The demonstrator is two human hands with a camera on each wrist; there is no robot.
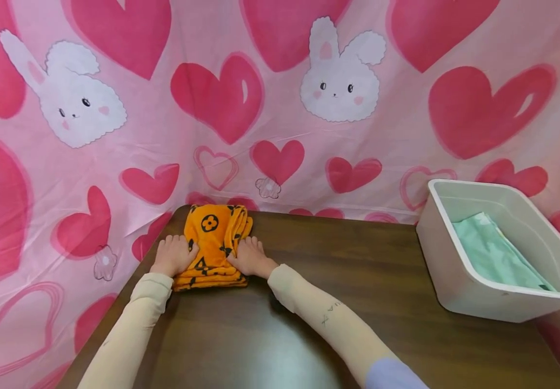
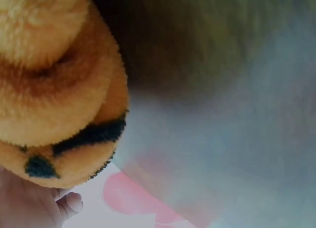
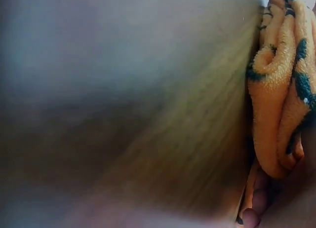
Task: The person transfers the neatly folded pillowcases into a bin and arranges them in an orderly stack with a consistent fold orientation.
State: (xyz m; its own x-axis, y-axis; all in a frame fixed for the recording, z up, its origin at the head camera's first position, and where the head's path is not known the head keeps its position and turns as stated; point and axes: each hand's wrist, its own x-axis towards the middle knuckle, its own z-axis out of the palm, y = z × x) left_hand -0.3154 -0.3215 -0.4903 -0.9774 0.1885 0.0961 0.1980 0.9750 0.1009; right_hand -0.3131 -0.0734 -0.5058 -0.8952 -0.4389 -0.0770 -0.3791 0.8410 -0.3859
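Note:
A folded orange plush towel [image 1: 208,237] with a black flower pattern lies at the far left corner of the table. My left hand [image 1: 173,255] grips its left side, thumb on top. On the opposite side my right hand [image 1: 252,258] holds the edge, its thumb also over the cloth. Thick rounded folds of the towel [image 2: 64,99] fill the left of the left wrist view, with fingers showing beneath. In the right wrist view, fingertips [image 3: 253,215] tuck in at the bottom of the stacked layers. Part of each hand's fingers is hidden by the cloth.
On the right of the brown wooden table [image 1: 338,265] stands a light grey plastic bin [image 1: 447,259]. A mint green folded cloth [image 1: 496,254] lies inside it. Pink fabric with hearts and rabbits [image 1: 280,124] hangs behind and along the left table edge.

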